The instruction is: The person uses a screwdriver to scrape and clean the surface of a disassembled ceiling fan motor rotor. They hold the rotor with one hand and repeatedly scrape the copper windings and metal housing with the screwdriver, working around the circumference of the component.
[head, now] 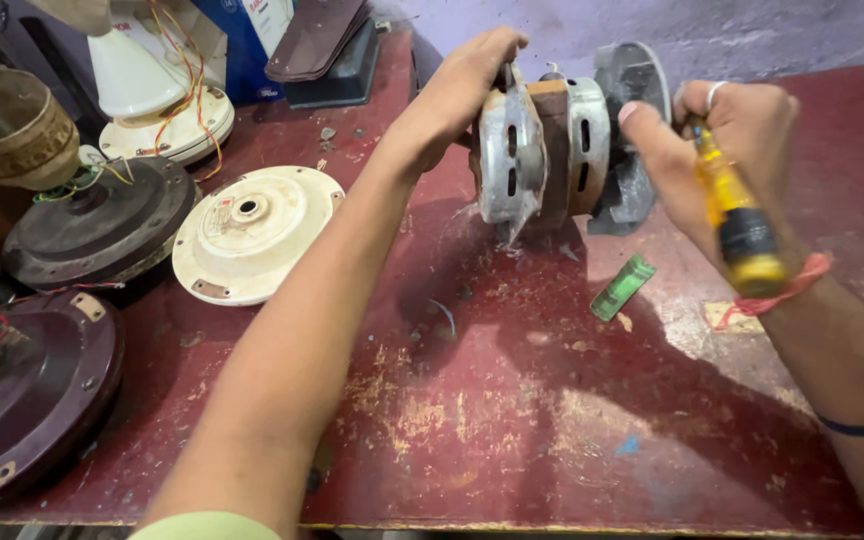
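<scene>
A grey metal electric motor (550,150) with a rusty brown core band stands on edge on the worn red table (512,400). My left hand (467,85) grips its left end cap from above. My right hand (727,150) holds a yellow-and-black screwdriver handle (737,215) in the palm while the thumb presses against the dark fan-like pulley (632,130) on the motor's right end. A red thread is tied round that wrist.
A small green flat piece (623,287) lies on the table below the motor. To the left lie a cream fan cover (252,232), a dark fan motor (102,225), a maroon housing (27,390) and a white fan body with wires (157,105).
</scene>
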